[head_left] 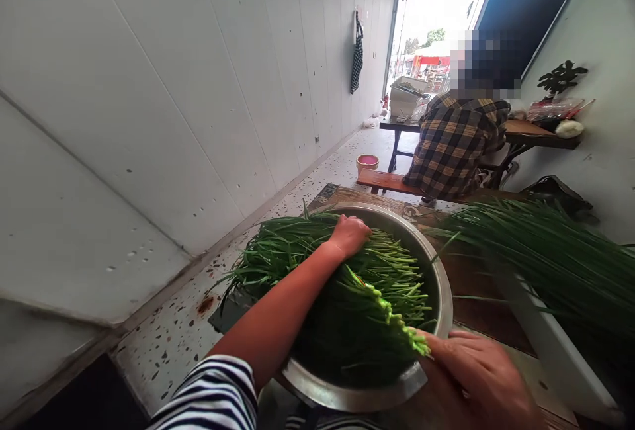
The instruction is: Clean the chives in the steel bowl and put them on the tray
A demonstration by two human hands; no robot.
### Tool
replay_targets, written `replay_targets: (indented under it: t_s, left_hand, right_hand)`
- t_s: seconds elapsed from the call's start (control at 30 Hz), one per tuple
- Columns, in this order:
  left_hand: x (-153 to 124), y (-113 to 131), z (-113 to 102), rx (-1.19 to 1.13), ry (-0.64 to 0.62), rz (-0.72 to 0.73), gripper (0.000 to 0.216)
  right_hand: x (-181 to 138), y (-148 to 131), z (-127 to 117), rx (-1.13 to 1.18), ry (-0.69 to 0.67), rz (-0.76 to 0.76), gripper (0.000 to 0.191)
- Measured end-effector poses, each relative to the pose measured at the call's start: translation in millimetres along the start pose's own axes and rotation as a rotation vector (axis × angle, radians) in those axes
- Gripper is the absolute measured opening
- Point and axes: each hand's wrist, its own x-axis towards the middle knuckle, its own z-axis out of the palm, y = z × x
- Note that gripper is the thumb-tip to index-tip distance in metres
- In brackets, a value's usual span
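Note:
Long green garlic chives fill a round metal basin in front of me, their leafy ends hanging over its left rim. My left hand reaches across the basin, fingers curled down on the chives. A row of bright pale-green stalk ends slants across the basin towards my right hand. That hand is closed at the right rim, its fingertips beside the stalk ends. What it grips is hidden. Below it, a flat grey shiny piece lies over the rim; I cannot make out what it is.
More long chives lie over a white container at right. Cardboard lies behind the basin. A person in a plaid shirt sits on a wooden bench at a table. A pink-lined bucket stands near the left wall.

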Motion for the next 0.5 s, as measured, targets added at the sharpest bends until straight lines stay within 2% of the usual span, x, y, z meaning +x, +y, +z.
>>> replay_targets:
  t_s: [0.1,0.17,0.23,0.33,0.5]
  left_hand:
    - [1.2,1.3,-0.7,0.026,0.017,0.003,0.024]
    - [0.2,3.3,-4.2,0.049,0.072,0.015,0.026]
    - [-2.2,6.3,-9.0,-0.004,0.164,0.004,0.028]
    - [-7.0,11.6,-14.3,-0.294,0.267,-0.025,0.027]
    - [-12.8,19.6,-16.3,-0.758,0.259,-0.003,0.029]
  right_hand:
    - [-3.2,7.1,0.1,0.001,0.066,0.086,0.02]
    - [-2.0,16.6,-2.0,-0.024,0.113,0.218,0.016]
    - [2.7,27.3,-4.3,-0.012,0.107,0.395,0.02]
    - [11.4,43.7,-4.8,0.114,0.08,0.578,0.026]
    - [12.8,63.5,2.4,0.308,0.08,0.656,0.03]
